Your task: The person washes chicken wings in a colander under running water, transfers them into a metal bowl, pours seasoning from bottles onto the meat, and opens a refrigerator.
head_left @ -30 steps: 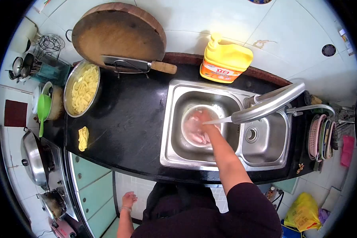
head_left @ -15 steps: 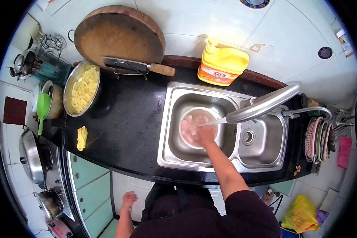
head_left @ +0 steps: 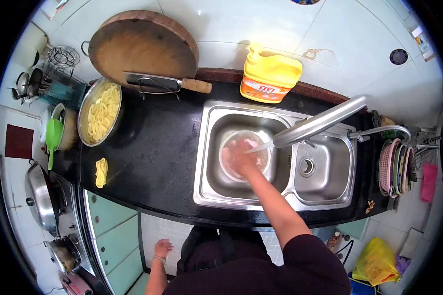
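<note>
In the larger sink basin (head_left: 214,182) stands a round bowl (head_left: 230,174) with pale pink pieces, apparently raw meat (head_left: 227,153), in cloudy water. My right hand (head_left: 242,161) reaches into this bowl among the pieces. Its fingers are blurred and partly under water, so their grip does not show. A stream of water runs from the silver faucet (head_left: 320,123) into the bowl beside my fingers. Away from the counter, my left hand (head_left: 163,248) hangs low by my side, holding nothing, its fingers loosely apart.
Left on the black counter (head_left: 150,147) are a metal bowl (head_left: 86,129) of yellow slices and a yellow cloth (head_left: 101,173). Behind stand a round chopping board (head_left: 142,46), a cleaver (head_left: 194,85) and a yellow jug (head_left: 268,78). A plate rack (head_left: 394,167) is at right.
My right hand has shifted slightly left within the bowl, stirring the pieces. The whole view has moved a little; my left hand stays low.
</note>
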The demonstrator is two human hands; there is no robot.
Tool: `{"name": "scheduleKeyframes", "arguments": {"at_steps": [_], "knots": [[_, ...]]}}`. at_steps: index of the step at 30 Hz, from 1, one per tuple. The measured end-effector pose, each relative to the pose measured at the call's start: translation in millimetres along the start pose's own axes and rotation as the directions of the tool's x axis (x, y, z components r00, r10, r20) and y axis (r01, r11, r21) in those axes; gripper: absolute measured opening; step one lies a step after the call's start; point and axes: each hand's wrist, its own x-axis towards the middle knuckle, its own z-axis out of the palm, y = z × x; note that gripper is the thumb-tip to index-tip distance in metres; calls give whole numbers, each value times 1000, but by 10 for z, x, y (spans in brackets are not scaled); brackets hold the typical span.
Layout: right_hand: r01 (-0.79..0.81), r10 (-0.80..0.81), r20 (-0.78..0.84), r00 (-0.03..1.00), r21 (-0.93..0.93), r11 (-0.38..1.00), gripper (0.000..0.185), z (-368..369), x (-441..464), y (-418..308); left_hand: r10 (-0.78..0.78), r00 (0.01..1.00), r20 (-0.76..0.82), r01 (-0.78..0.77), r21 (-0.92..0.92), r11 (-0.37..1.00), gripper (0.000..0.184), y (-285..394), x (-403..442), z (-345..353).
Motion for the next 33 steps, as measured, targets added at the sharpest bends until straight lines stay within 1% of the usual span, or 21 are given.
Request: {"name": "scheduleKeyframes", "arguments": {"at_steps": [1,3,7,8,10,12,13,14,15,16,17,18,20,22,24,25,26,27,28,31,33], "knots": [[-1,1,-3,1000,7,1000,45,73,34,-114,4,1000,-3,-4,6,1000,18,62,-31,41],[-241,272,-145,951,204,949,35,252,23,-267,46,996,-79,-40,82,996,19,133,-120,79],[-112,111,-216,970,6,994,36,688,227,33,47,997,-62,-43,74,996,22,137,-119,3],[-198,266,-242,933,272,942,34,743,291,115,49,997,-68,-43,89,995,22,127,-153,3],[-254,417,-233,879,513,820,33,541,287,281,52,997,-64,-46,98,994,22,60,-112,-10],[87,18,-172,985,584,807,34,188,135,512,11,998,-62,-11,9,1000,20,-65,-39,-80],[8,119,-131,984,704,710,43,136,60,581,-18,998,-64,21,43,999,19,-75,-34,-74],[7,116,-129,985,699,715,43,282,105,733,-22,998,-61,25,37,999,19,-98,-38,-57],[45,109,-136,985,802,596,50,647,246,991,-30,997,-66,33,40,999,20,-121,-41,-45],[94,34,-232,972,518,850,56,467,46,852,-36,997,-69,39,47,998,21,-133,-33,-37],[98,-42,-324,945,158,983,62,272,-161,702,-34,998,-61,37,50,998,21,-125,-9,-23],[91,-36,-328,944,155,984,62,312,-203,621,-26,998,-61,29,42,999,19,-103,0,-4],[32,-30,31,999,-92,995,66,432,-268,588,-15,999,-50,18,52,998,18,-36,6,-9],[19,-19,-82,996,-2,1000,55,410,-191,530,281,959,-40,-268,197,943,14,152,8,40],[-39,105,-238,966,265,963,37,381,-25,526,338,940,-47,-325,179,929,12,622,-88,308],[226,32,-640,767,317,921,20,409,28,495,384,920,-76,-369,153,917,12,1007,-276,570],[217,40,-641,767,316,924,20,256,5,396,398,917,10,-398,2,917,16,1360,-463,838],[126,272,-379,885,756,643,18,-96,-79,208,424,901,88,-409,-153,900,20,1745,-663,1144],[-47,338,-22,941,980,194,16,-391,-167,70,393,905,164,-356,-216,909,27,2142,-909,1484],[1,262,-15,965,999,53,11,-653,-236,56,383,764,519,-251,-308,918,49,2948,-1324,2338],[16,262,-15,965,1000,-2,11,-599,-245,198,437,582,686,-306,-313,899,57,3268,-1385,2923]]}}
